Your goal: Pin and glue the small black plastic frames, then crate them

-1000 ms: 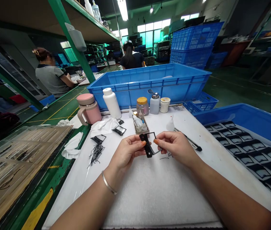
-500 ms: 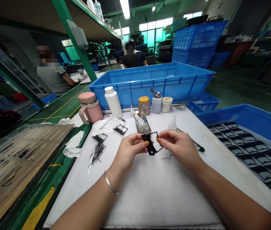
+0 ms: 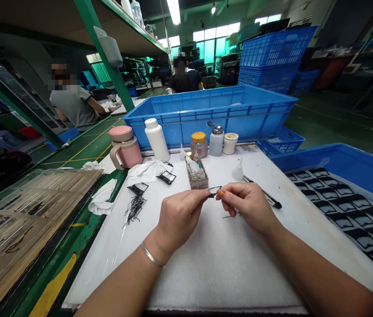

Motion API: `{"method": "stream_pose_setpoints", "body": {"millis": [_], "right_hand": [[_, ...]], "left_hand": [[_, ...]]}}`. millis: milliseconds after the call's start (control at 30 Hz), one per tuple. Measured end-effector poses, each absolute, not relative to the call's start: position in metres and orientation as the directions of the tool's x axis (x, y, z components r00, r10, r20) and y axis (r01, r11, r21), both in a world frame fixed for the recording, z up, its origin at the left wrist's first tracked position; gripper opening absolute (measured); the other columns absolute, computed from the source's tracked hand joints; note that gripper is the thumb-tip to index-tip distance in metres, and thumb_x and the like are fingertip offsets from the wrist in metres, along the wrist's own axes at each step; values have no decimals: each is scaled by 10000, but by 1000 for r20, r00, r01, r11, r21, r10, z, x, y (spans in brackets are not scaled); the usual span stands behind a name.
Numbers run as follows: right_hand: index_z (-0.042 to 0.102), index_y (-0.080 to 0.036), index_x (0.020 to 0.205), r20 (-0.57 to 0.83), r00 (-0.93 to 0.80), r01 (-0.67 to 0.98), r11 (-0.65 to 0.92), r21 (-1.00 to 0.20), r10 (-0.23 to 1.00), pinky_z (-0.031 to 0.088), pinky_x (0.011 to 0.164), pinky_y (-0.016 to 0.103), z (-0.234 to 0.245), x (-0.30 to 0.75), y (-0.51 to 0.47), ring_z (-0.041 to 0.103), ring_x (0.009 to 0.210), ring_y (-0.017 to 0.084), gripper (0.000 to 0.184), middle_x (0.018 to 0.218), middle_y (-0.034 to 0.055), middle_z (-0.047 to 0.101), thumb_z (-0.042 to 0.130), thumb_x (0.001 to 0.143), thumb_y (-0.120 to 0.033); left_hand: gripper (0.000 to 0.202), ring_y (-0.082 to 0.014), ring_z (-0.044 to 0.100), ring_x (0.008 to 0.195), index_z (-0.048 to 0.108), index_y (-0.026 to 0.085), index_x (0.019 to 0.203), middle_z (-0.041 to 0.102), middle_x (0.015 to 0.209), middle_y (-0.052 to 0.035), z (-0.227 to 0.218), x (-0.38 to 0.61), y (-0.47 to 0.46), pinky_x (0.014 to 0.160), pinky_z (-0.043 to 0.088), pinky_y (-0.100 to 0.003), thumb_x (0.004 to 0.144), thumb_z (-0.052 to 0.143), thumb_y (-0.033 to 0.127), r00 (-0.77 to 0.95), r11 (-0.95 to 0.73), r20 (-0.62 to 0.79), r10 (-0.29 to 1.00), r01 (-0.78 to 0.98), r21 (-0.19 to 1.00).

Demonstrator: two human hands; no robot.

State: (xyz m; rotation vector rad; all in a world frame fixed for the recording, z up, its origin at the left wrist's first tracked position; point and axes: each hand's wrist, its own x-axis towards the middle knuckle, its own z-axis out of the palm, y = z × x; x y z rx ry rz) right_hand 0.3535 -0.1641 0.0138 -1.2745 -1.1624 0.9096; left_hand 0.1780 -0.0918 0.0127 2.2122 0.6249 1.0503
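A small black plastic frame [image 3: 214, 192] is held above the white work surface, tilted so that it shows nearly edge-on. My left hand [image 3: 179, 219] grips its left end, thumb on top and the other fingers mostly hidden. At the frame's right edge, my right hand [image 3: 248, 206] is pinched closed; whether a thin strip is also between those fingertips I cannot tell. Under the right hand lie a few thin black strips [image 3: 228, 217]. Two similar black frames, one nearer [image 3: 137, 189] and one farther [image 3: 166, 177], rest to the left, beside a pile of black strips [image 3: 134, 208].
A small box of bottles [image 3: 198, 182] stands just beyond my hands. A dropper bottle [image 3: 238, 171] and a black pen-like tool [image 3: 268, 195] lie right. Behind are a pink mug [image 3: 129, 152], a white bottle [image 3: 157, 140] and a blue crate [image 3: 202, 119]. Another blue crate [image 3: 354, 154] holds black-edged pieces.
My left hand has rolled over, turning the frame from facing me to nearly edge-on. My right hand stays at its right edge with the fingers more curled.
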Motion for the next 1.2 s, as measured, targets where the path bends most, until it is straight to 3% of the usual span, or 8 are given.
{"method": "stream_pose_setpoints", "body": {"millis": [167, 267, 433, 567, 700, 833, 967, 1200], "right_hand": [[683, -160, 699, 157, 276, 113, 130, -985, 948, 376, 414, 215, 16, 357, -165, 451, 436, 90, 296, 512, -10, 530, 662, 822, -429], [677, -164, 681, 160, 300, 128, 127, -984, 940, 378, 422, 222, 18, 357, -165, 445, 444, 94, 303, 508, -9, 518, 666, 817, -435], [669, -167, 677, 190, 353, 166, 139, -976, 916, 374, 434, 241, 17, 360, -164, 449, 457, 108, 300, 523, 1, 528, 671, 808, -436], [689, -187, 807, 314, 591, 211, 234, -949, 743, 414, 494, 252, 12, 376, -161, 514, 563, 136, 194, 654, 19, 596, 698, 793, -380], [691, -229, 980, 376, 721, 293, 236, -926, 581, 517, 694, 309, 7, 401, -156, 628, 883, 218, 258, 986, 60, 680, 734, 758, -352], [675, -231, 1089, 396, 656, 414, 132, -901, 643, 456, 970, 428, -2, 415, -148, 582, 1118, 274, 403, 1160, 68, 659, 767, 714, -347], [663, -219, 1128, 370, 612, 510, 9, -860, 699, 457, 960, 443, -15, 419, -138, 585, 1120, 292, 454, 1176, 78, 656, 756, 695, -319], [629, -172, 1111, 356, 643, 594, -149, -790, 678, 464, 922, 423, -35, 428, -124, 628, 1018, 278, 478, 1089, 104, 678, 727, 670, -329]], "left_hand": [[134, -190, 673, 780, 720, 173, 901, 730, 867, -60, 14, 182, -85, 725, 545, -290, 790, 687, 241, 533, -256, 218, 817, -5, 967], [172, -175, 658, 752, 710, 144, 902, 725, 849, -68, 16, 182, -80, 686, 533, -269, 763, 716, 246, 540, -90, 105, 835, -53, 994], [173, -162, 662, 753, 712, 149, 885, 729, 850, -61, 17, 182, -80, 695, 528, -260, 752, 734, 257, 555, -12, 75, 828, -117, 993], [157, -143, 675, 750, 693, 162, 852, 733, 863, -35, 16, 182, -79, 697, 538, -244, 733, 757, 240, 560, 134, 17, 828, -228, 964], [166, -121, 679, 764, 667, 173, 856, 733, 883, -20, 15, 180, -75, 690, 550, -219, 730, 764, 220, 553, 313, -61, 831, -373, 873], [176, -93, 673, 742, 658, 175, 896, 721, 870, -4, 14, 177, -74, 674, 555, -193, 745, 748, 173, 553, 397, -73, 830, -493, 774], [181, -88, 672, 719, 652, 180, 877, 718, 843, 9, 15, 177, -76, 665, 563, -189, 733, 759, 158, 565, 439, -58, 823, -567, 697], [211, -76, 666, 677, 643, 175, 860, 725, 848, 4, 19, 177, -79, 645, 568, -174, 704, 782, 141, 586, 502, -72, 807, -617, 606]]}}
